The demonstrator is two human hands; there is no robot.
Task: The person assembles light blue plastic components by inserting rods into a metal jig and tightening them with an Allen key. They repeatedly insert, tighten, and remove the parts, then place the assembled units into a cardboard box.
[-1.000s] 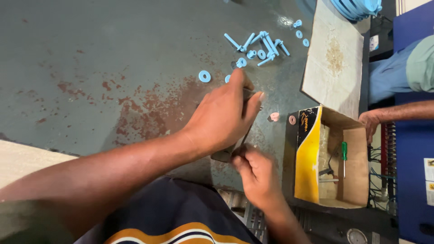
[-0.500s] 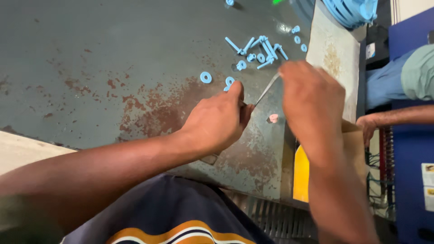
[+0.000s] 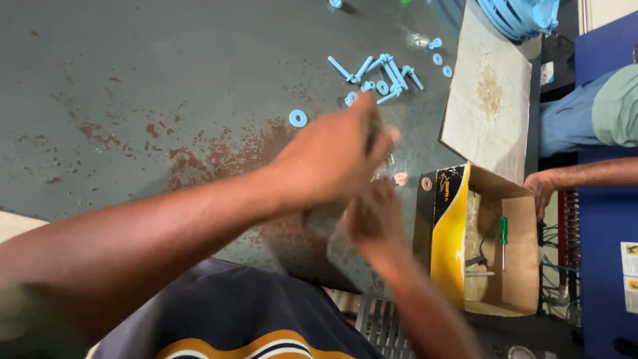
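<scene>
1. A grey flat piece [image 3: 325, 219] sits between my hands, over the near edge of the worn green table [image 3: 133, 80]; it is too blurred to name.
2. My left hand [image 3: 332, 156] curls over its top, fingers bent closed around it.
3. My right hand [image 3: 373, 216] presses in from below; I cannot tell its grip.
4. Blue bolts and washers [image 3: 382, 73] lie scattered beyond, and one blue washer [image 3: 298, 118] lies apart from them.
5. An open cardboard box [image 3: 492, 266] holds a green screwdriver [image 3: 504, 234]; another person's hand [image 3: 541, 189] touches its rim.

The right hand [image 3: 375, 216] has dropped back down from beside the box flap [image 3: 488, 100] and now sits low, tucked under the left hand [image 3: 332, 159]. The thin metal rod seen half a second ago between the hands is no longer visible. Left hand has slid slightly toward the blue bolts [image 3: 382, 73], blurred in motion.
</scene>
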